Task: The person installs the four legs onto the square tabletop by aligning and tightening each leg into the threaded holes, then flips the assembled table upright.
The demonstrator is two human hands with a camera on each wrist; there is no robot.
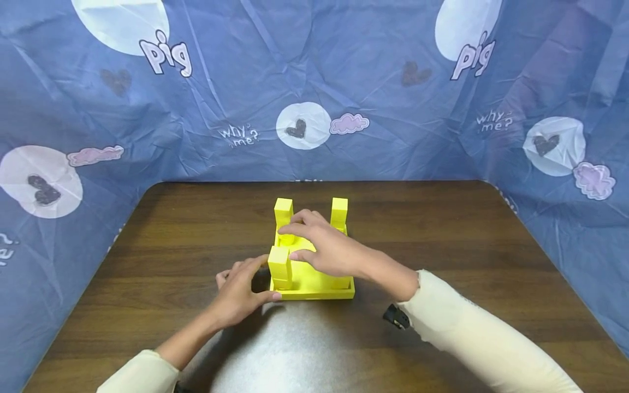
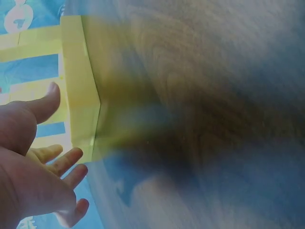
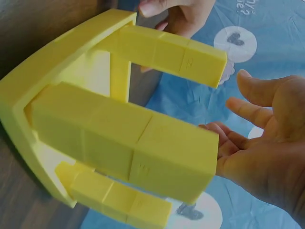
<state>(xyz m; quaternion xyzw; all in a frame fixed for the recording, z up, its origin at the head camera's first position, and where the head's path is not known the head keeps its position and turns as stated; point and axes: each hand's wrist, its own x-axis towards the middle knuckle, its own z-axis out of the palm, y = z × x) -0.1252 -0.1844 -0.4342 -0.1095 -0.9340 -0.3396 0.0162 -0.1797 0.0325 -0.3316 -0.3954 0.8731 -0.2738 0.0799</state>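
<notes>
A yellow square tray (image 1: 315, 295) with a raised rim stands on the table, bearing upright stacks of yellow blocks near its corners. My left hand (image 1: 241, 289) is at the tray's front left corner, thumb by the front rim and fingers along the left side. Over the tray is my right hand (image 1: 329, 245), fingers spread, between the front left stack (image 1: 279, 267) and the back left stack (image 1: 283, 212). In the right wrist view its thumb (image 3: 255, 88) is close to the front left stack's top but holds nothing. My right forearm hides most of the front right stack.
The back right stack (image 1: 339, 213) rises behind my right hand. Brown wood-grain table (image 1: 442, 234) surrounds the tray. A blue printed cloth (image 1: 314, 65) hangs behind and at both sides. A small black device (image 1: 396, 316) sits at my right wrist.
</notes>
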